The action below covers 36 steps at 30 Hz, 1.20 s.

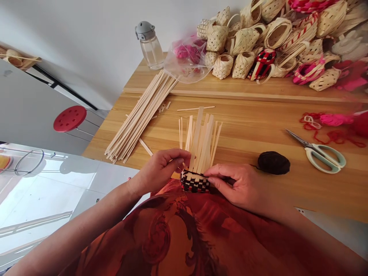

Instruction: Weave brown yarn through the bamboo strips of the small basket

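Note:
A small, partly woven basket (195, 184) with a black, red and pale checked wall sits at the table's near edge, against a red patterned garment. Tall pale wood strips (201, 142) stand up from its rim. My left hand (165, 166) is closed at its left side, fingertips pinching the upright strips just above the woven band. On the right, my right hand (237, 184) grips the rim between thumb and fingers. Black yarn runs along the rim; a ball of black yarn (273, 163) lies right of that hand, its loose end passing toward it.
A bundle of wood strips (142, 115) lies at left, near a bottle (149, 46) and a plastic bag (186, 61) with pink yarn. Scissors (319, 151) lie at right, below red and pink yarn (333, 120). Finished baskets (244, 40) pile up behind. A red stool (69, 119) stands left.

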Tool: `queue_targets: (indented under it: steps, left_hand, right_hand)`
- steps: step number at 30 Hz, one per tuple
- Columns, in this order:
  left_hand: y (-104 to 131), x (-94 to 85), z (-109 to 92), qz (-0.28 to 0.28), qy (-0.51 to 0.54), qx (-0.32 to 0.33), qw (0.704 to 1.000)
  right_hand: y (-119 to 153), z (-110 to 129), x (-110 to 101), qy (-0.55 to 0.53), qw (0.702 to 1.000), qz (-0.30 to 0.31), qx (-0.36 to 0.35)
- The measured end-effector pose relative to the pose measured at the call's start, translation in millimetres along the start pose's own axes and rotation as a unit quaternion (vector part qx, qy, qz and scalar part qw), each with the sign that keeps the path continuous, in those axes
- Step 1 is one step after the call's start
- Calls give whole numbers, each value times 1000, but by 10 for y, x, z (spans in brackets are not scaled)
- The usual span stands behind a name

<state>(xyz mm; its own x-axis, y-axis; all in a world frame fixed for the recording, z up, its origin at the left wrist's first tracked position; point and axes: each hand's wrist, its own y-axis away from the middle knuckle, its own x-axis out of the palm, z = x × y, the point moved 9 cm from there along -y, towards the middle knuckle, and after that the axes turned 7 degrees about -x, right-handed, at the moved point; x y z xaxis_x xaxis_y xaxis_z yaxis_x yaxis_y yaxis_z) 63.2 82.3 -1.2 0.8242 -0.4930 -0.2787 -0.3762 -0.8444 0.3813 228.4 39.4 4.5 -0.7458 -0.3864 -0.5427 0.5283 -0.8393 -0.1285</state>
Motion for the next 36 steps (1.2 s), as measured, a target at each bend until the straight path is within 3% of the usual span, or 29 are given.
queue_targets:
  steps: [15,27,36]
  left_hand:
    - [-41,34,-26,26,-36,29,999]
    - [-47,74,-26,57,-24,23,998]
    - [-59,67,-22,44,-24,11,999]
  right_hand:
    - [-27,127,-78,50,998,37,-17]
    - [-89,277,-332,123,989,-46,-65]
    - [-87,269,-332,123,989,-42,-66]
